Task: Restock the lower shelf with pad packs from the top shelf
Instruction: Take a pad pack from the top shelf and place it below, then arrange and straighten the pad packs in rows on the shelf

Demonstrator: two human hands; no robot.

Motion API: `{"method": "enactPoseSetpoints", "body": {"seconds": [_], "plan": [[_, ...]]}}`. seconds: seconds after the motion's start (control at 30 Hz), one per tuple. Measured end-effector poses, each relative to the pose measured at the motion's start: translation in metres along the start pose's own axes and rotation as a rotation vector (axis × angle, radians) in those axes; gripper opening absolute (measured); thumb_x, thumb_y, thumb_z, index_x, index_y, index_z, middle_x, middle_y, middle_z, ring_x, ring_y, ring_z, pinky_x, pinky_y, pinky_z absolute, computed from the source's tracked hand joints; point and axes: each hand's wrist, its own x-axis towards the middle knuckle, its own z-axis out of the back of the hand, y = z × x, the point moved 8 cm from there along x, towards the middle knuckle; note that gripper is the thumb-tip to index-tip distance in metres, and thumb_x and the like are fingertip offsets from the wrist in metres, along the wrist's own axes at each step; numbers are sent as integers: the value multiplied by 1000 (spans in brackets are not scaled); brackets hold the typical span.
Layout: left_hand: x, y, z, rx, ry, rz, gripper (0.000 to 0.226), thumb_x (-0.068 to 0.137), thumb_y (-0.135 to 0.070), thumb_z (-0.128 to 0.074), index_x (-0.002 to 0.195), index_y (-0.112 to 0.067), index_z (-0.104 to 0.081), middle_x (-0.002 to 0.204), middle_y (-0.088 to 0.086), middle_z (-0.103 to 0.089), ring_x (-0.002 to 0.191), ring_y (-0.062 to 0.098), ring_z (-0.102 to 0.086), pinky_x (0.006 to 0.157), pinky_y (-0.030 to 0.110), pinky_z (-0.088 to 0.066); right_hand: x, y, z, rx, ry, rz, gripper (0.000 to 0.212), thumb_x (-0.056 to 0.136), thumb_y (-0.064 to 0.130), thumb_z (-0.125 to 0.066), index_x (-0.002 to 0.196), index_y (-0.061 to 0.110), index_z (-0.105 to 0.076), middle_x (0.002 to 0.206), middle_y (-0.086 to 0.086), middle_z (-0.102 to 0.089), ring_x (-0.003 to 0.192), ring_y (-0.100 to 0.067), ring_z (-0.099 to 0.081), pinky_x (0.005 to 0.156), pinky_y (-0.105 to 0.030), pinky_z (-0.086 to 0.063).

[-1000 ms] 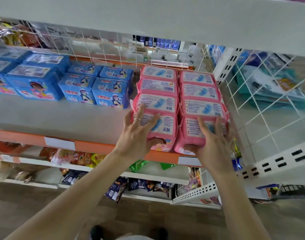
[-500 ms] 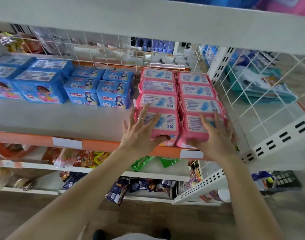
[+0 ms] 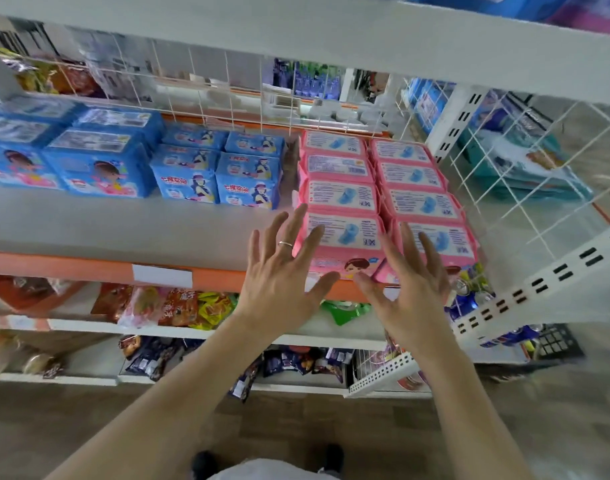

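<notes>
Both my left hand [image 3: 282, 271] and right hand [image 3: 411, 282] are spread, holding nothing, just off the front pink packs [image 3: 345, 237] on the shelf [image 3: 88, 230]; next I reach up top for more.

pad packs [image 3: 383, 199] right of boxes [image 3: 130, 168]

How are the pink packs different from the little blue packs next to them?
The flat pink plastic pad packs fill two rows of four reaching the shelf's orange front edge; the small blue plastic packs with a cartoon girl stand two by two, further back. The pink packs show a blue pad picture on top, while the blue ones' tops show a figure. Both sit on the same grey shelf, wrapped in shiny plastic.
</notes>
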Motion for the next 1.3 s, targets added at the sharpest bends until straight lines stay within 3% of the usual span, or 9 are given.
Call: {"method": "enactPoseSetpoints", "body": {"seconds": [0.13,0.3,0.47,0.6,0.8,1.0,1.3], "plan": [[-15,29,20,-7,-37,71,76,91,-67,-40,149,-18,-40,165,9,-19,149,36,-22,108,67,-33,-2,33,-20,44,6,68,80,85,79,-28,154,39,-26,166,4,-5,153,-19,5,117,-48,2],[-43,68,39,-45,-67,150,75,92,-65,-38,150,-17,-36,162,10,-26,146,36,-25,109,67,-33,0,86,-42,44,58,132,78,87,78,-27,153,38,-28,166,3,-11,153,-23,-3,119,-54,-5],[-65,104,51,-75,-59,177,75,93,-66,-35,151,-18,-34,163,11,-24,146,35,-22,109,68,-32,7,138,-59,38,125,152,86,84,81,-19,155,34,-25,166,8,-3,153,-17,4,121,-59,-6],[-78,128,62,-74,-63,188,74,93,-65,-38,152,-19,-35,163,11,-24,146,36,-24,108,68,-32,3,165,-68,54,113,159,80,87,76,-28,154,32,-29,166,11,-7,153,-18,-1,120,-59,-10],[-86,153,71,-110,-72,149,73,94,-65,-38,151,-21,-35,163,10,-24,145,33,-22,111,63,-31,-14,182,-67,97,52,105,76,89,72,-33,153,32,-30,165,9,-15,152,-15,-6,119,-44,-4],[-86,144,58,-197,-9,71,72,94,-64,-38,151,-21,-36,163,10,-22,144,34,-21,110,65,-31,-35,180,-63,101,11,7,72,91,68,-37,151,29,-36,164,8,-22,151,-16,-12,120,-53,-16],[-97,116,71,-188,-14,9,72,94,-64,-39,150,-20,-37,163,10,-20,144,37,-23,108,67,-32,-62,172,-49,141,-39,-25,67,92,67,-37,149,32,-38,162,12,-25,150,-12,-13,117,-56,-21]]}}
